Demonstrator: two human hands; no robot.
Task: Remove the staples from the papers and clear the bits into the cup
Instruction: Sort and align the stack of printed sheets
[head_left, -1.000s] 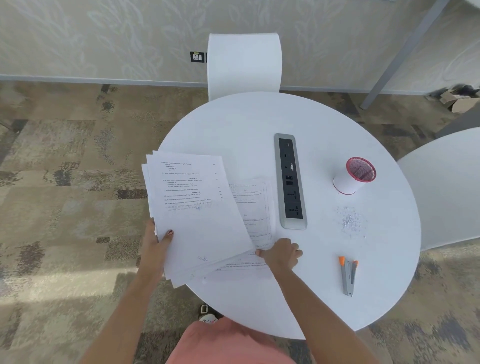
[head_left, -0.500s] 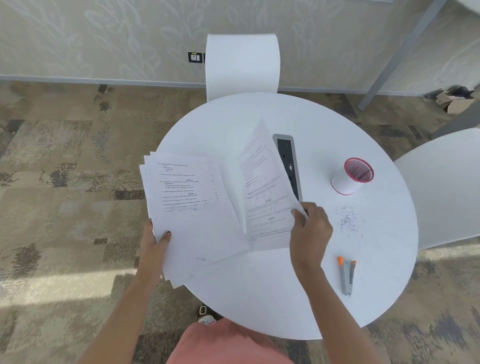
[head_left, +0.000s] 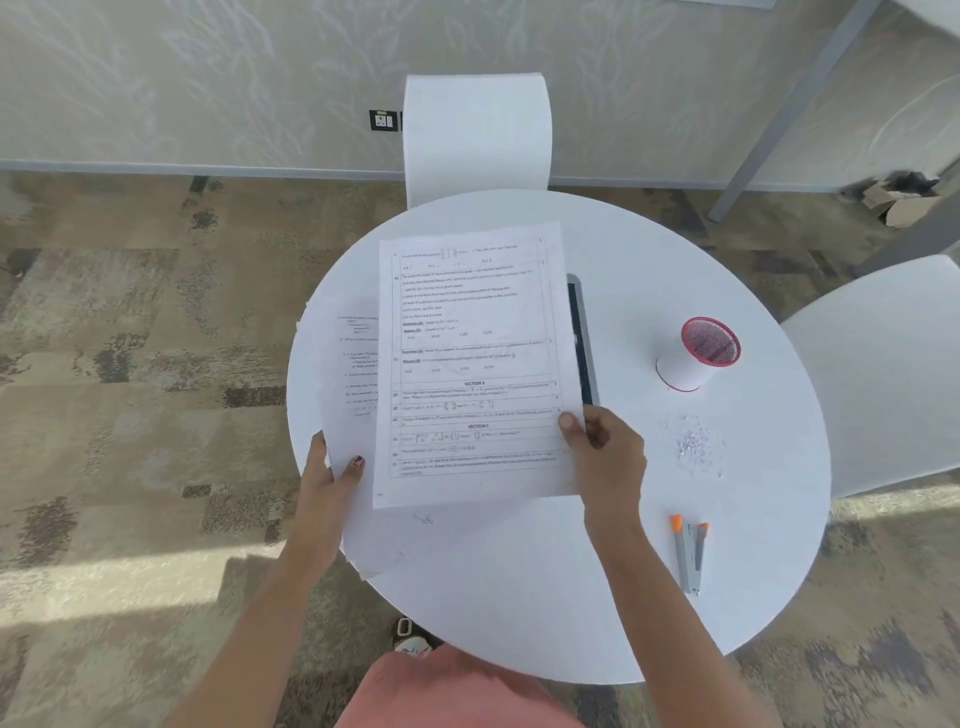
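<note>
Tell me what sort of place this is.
Most likely an office meeting or study room: a round white table with a power strip built into its top, a white chair drawn up at its far side, and patterned carpet tiles on the floor.

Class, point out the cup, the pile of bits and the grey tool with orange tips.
cup (head_left: 681, 370), head view, on its white side wall.
pile of bits (head_left: 695, 447), head view, middle of the scatter.
grey tool (head_left: 690, 558), head view, on its grey body.
</note>
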